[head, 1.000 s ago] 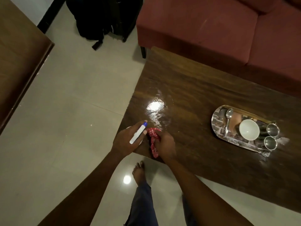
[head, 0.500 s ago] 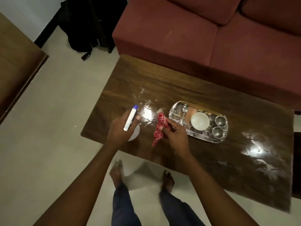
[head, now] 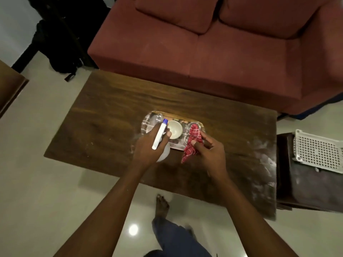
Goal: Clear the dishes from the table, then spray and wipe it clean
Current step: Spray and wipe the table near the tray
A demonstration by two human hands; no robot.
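Observation:
A steel tray (head: 148, 118) sits mid-table on the dark wooden coffee table (head: 104, 127). It holds a white bowl (head: 175, 127) and small steel cups, mostly hidden by my hands. My left hand (head: 148, 145) grips a white spray bottle (head: 160, 135) with a blue tip, held over the tray's left part. My right hand (head: 208, 151) pinches a red patterned cloth (head: 192, 143) that hangs over the tray's right part. White smears mark the table's right end.
A red sofa (head: 213, 52) stands behind the table. A dark side stool with a white perforated basket (head: 319, 151) is at the right. A black bag (head: 61, 43) lies at the back left. Another wooden surface (head: 9, 86) edges in at the left.
I have walked to the right along the table. Both hands, with bottle and cloth, went from the table's left corner to above the tray.

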